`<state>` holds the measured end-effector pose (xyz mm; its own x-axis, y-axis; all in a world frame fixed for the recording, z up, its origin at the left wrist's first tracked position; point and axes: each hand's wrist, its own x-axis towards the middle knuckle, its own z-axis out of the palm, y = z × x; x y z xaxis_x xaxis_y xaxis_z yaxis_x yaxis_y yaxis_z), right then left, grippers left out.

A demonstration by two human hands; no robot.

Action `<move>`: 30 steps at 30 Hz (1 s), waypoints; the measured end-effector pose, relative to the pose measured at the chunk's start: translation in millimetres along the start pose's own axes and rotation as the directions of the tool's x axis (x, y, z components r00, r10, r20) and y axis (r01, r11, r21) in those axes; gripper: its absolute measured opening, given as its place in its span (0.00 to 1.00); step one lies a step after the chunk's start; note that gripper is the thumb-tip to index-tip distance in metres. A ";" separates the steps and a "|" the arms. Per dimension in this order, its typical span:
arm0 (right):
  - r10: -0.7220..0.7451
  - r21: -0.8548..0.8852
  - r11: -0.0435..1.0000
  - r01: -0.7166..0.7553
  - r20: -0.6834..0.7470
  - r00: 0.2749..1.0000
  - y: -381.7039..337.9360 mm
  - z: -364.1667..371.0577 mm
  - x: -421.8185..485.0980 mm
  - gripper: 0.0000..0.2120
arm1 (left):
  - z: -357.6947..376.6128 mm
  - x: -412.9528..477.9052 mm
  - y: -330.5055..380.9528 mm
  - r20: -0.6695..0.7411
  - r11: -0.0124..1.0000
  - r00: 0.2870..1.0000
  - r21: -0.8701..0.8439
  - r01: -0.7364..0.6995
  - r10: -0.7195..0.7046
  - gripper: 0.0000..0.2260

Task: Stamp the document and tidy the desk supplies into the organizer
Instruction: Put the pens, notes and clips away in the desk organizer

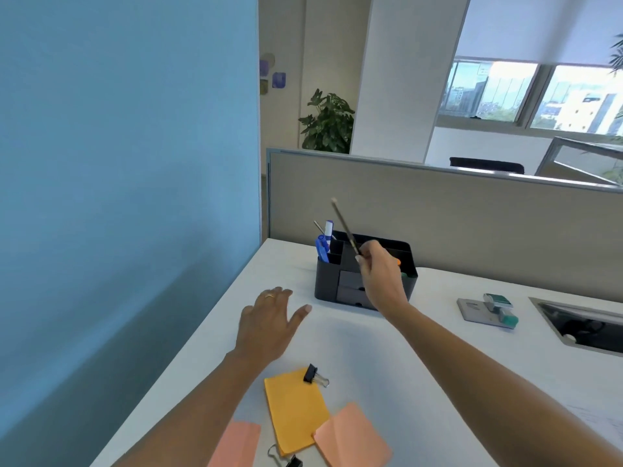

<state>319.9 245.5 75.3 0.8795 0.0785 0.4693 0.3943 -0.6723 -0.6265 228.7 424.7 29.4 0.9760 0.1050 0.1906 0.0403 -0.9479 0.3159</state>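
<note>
The white counter (354, 342) runs along a blue wall (128, 163), with a beige partition (455, 210) across its far edge. Beyond that are a leafy plant (328, 123) and bright windows (539, 96). The right hand (381, 274) is raised over the black organizer (327, 278), its fingers (362, 261) pinching a pencil (345, 227) that slants up and to the left. Blue pens (323, 246) stand in the organizer's left corner. The left hand (269, 325) lies flat on the counter, fingers spread. Nearer me lie a yellow sticky pad (295, 409) with a binder clip (315, 375) at its corner, and a pink pad (352, 436) touching it.
</note>
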 end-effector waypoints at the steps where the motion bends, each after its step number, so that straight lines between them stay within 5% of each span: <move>1: 0.036 0.055 0.998 -0.035 -0.021 0.999 -1.1 -2.2 9.5 0.04 | 2.2 7.8 7.6 0.014 1.000 1.000 0.007 -0.015 0.015 0.40; 4: 0.107 0.121 0.988 -0.098 -0.065 0.992 -0.6 -3.7 36.0 0.07 | 7.3 30.8 29.1 0.022 0.998 0.998 0.008 -0.064 0.064 0.32; 7: 0.137 0.111 0.985 -0.129 -0.073 0.988 5.0 0.8 58.4 0.12 | 11.3 44.6 44.7 0.025 0.996 0.995 0.016 -0.092 0.092 0.34; 13: 0.117 0.057 0.992 -0.115 -0.050 0.992 13.5 14.5 94.9 0.09 | 31.7 58.7 66.2 0.038 0.994 0.997 0.089 -0.065 0.062 0.57; 19: 0.113 -0.168 0.982 -0.091 0.125 0.986 20.0 32.9 112.6 0.11 | 34.8 72.9 69.8 0.041 0.991 0.999 0.134 -0.015 0.009 0.49; 30: 0.200 -0.460 0.886 -0.056 0.270 0.942 34.8 56.5 110.0 0.13 | 40.5 75.2 66.1 -0.013 0.987 0.999 0.156 -0.031 0.033 0.57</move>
<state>445.5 272.3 69.9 0.9791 0.1386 0.1488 0.1777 -0.9390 -0.2946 313.4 357.7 27.0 0.9739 0.0776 0.2131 0.0432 -0.9859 0.1614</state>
